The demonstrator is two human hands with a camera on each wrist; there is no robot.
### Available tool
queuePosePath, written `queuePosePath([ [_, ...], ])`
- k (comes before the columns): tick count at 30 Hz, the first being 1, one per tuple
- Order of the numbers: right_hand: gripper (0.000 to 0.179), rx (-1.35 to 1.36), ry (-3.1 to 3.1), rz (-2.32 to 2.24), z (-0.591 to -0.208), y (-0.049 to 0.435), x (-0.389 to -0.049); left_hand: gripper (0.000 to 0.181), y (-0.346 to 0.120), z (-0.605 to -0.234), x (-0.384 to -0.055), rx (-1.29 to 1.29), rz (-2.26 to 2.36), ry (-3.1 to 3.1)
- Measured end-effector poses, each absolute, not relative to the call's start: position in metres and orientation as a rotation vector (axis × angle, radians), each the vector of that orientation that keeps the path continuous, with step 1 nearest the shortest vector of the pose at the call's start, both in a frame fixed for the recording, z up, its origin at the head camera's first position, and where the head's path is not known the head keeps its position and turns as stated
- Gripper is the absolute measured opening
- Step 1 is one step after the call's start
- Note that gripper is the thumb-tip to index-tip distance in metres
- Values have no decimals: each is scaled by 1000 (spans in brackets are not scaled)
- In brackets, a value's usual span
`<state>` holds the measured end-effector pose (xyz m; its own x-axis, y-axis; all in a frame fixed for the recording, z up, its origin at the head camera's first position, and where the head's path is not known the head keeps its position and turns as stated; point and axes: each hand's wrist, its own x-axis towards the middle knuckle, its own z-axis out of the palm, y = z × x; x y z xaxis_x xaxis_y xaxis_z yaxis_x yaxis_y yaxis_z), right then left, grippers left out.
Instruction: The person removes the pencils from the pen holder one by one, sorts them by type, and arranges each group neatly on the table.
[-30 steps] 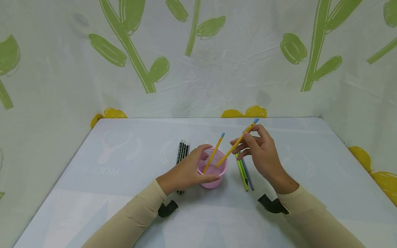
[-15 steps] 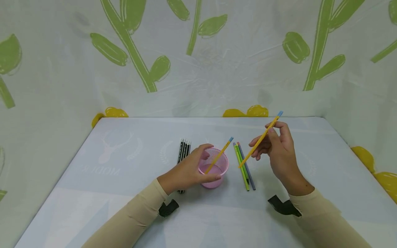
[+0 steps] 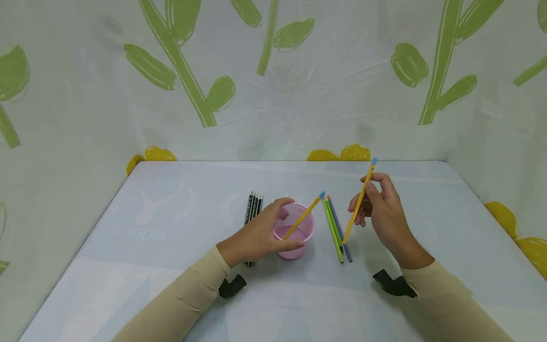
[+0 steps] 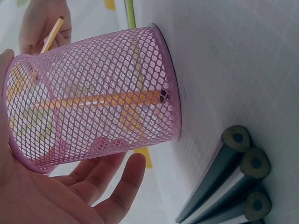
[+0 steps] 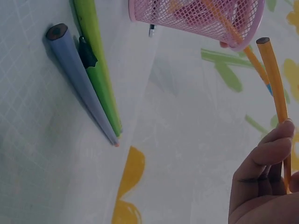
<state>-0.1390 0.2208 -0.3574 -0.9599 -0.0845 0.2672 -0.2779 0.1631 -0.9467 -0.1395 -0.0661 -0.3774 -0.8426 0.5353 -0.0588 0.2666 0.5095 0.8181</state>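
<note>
My left hand [image 3: 260, 235] holds a pink mesh pencil cup [image 4: 98, 70] near its rim, thumb on the near side and fingers around the far side. One yellow pencil [image 3: 305, 215] with a blue end leans to the right inside the cup, blue end up. To the right, my right hand [image 3: 386, 213] pinches a second yellow pencil [image 3: 358, 209] above the table. That pencil is steeply tilted with its blue end up; in the right wrist view its flat, unsharpened lower end shows. My right hand's other fingers are loosely curled.
Several black pencils [image 3: 252, 206] lie side by side left of the cup, partly hidden by my left hand. Right of the cup lie green pencils [image 5: 105, 100] and a blue-grey pencil [image 5: 79, 81]. A patterned backdrop [image 3: 342, 104] rises behind the white table [image 3: 192, 304].
My right hand has drawn its yellow pencil out of the cup, moved right and turned it steeper. The pencil left inside has tipped to the right. My left hand stays in place.
</note>
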Motion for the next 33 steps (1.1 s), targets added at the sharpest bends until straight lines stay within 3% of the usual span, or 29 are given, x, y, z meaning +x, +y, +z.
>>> queuePosePath([
  [12,17,208,-2451,1907,-366,224,-147,92,-66,-376,-139,684,1208,2510],
  [22,44,102,-2767,1827,-376,229,-156,93,-65,-377,-139,662,1203,2513],
  [33,59,80,-2940,1759,-382,234,-161,92,-65,-377,-139,664,1231,2480],
])
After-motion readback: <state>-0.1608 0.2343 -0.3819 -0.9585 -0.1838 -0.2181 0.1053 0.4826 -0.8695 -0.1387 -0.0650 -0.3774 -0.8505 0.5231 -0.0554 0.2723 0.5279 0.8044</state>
